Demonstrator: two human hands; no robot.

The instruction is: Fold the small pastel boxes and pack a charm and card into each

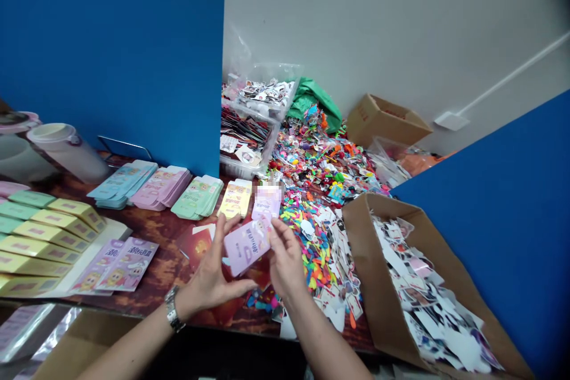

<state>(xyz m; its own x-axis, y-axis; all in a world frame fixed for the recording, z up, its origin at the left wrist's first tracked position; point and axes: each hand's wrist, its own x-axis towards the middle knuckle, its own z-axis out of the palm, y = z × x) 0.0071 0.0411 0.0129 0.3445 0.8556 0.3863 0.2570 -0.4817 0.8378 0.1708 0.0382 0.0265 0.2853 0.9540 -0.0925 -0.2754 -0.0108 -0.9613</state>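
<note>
Above the dark red table, my right hand (287,258) pinches the right edge of a flat purple printed packet (247,246). My left hand (207,279), with a metal watch on its wrist, is at the packet's left side, thumb and fingers spread wide apart. Behind the packet lie another purple packet (266,203) and a yellow stack (236,198). Green (196,197), pink (159,187) and blue (122,184) stacks continue to the left. Red cards (200,243) lie beside my left fingers.
Small colourful trinkets (325,160) and paper cutouts cover the right side. A cardboard box (360,249) of cutouts stands at the right. Yellow and green boxes (42,237) and two purple packets (129,264) are at the left. Clear bins (262,89) stand behind.
</note>
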